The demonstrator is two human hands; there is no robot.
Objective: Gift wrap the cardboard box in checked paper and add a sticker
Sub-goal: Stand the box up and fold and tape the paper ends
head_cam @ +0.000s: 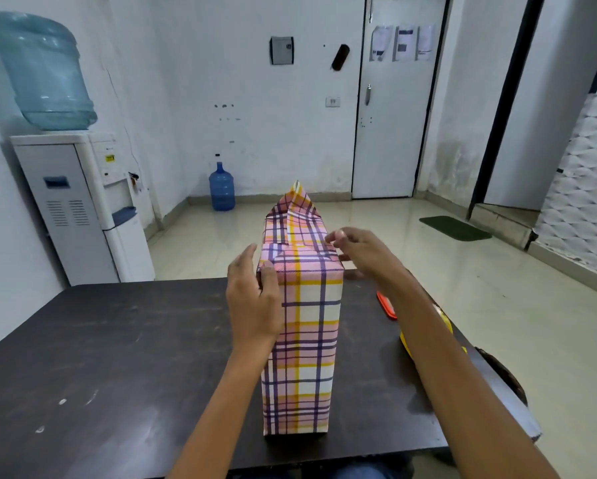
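Plain office room: water cooler (82,202), spare jug (222,187), notices (403,43) on door (393,133), dark table (117,340).

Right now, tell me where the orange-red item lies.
In the head view, the orange-red item lies on the dark table, right of the wrapped box, partly hidden by the right forearm.
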